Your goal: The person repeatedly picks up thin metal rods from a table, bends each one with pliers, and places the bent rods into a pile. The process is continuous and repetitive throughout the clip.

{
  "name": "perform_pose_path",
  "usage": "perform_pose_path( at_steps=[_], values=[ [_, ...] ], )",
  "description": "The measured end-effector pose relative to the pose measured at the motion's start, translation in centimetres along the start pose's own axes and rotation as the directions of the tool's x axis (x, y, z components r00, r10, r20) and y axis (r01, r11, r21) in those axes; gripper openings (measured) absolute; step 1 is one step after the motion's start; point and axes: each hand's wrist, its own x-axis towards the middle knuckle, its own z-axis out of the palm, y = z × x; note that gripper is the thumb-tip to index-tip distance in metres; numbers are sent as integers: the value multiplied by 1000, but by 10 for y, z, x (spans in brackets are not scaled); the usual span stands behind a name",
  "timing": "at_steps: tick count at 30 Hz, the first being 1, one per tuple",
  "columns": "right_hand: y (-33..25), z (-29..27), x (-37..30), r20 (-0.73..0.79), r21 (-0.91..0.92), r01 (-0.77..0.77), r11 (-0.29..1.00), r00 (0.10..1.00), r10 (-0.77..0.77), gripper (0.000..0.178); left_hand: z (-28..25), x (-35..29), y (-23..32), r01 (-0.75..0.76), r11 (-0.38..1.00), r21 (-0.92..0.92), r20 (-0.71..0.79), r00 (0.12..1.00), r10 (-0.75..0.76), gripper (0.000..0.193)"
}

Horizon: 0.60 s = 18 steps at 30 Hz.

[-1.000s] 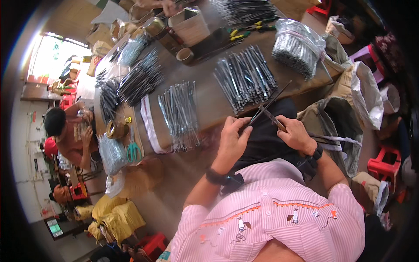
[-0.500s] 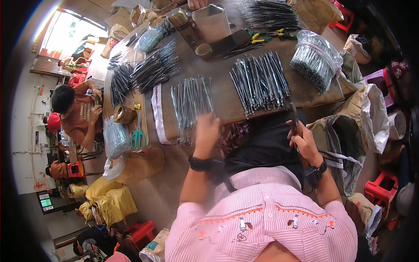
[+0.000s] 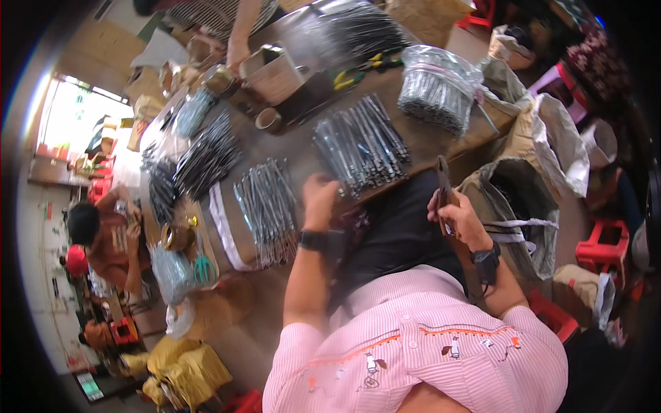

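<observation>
My left hand (image 3: pixel 321 201) is at the table's near edge, between two rows of thin dark metal rods. Its fingers are partly curled and blurred; whether anything is in them does not show. The left row of rods (image 3: pixel 267 210) lies just beside it, ends overhanging the edge. On its other side is the right row of rods (image 3: pixel 361 146), some with a pale shine. Held above my lap in my right hand (image 3: pixel 463 219) is a long, narrow metal tool with a brown grip (image 3: pixel 444 184). Its fingers are wrapped round the grip, the metal end pointing up.
A plastic-wrapped bundle of rods (image 3: pixel 439 89) stands at the table's right. More rods (image 3: pixel 208 155) lie left. Beyond are a cup (image 3: pixel 268 120), a pale bin (image 3: pixel 277 77) and yellow-handled pliers (image 3: pixel 349 80). Open sacks (image 3: pixel 516 213) stand at my right. Other people sit left and reach across the far side.
My view has turned, shifting the table leftward and tilting it. My left hand has moved off the left row of rods toward the right row. My right hand still holds the tool.
</observation>
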Motion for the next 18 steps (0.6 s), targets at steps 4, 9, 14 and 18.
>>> perform_pose_path(
  at_steps=[4,9,14,18],
  values=[
    [11,-37,29,-5,478,2,878,1000,1,33,-25,-1,-4,-128,972,-196,199,966,167,22],
    [15,-70,59,-132,734,106,671,991,-13,30,-39,-34,2,305,725,-618,248,950,-189,20],
    [2,-95,102,-286,655,121,746,953,97,21,-47,-50,8,335,669,-664,278,941,-195,23],
    [1,-97,132,-442,545,150,825,888,130,5,-44,-54,9,338,644,-686,300,938,-173,22]
  ],
)
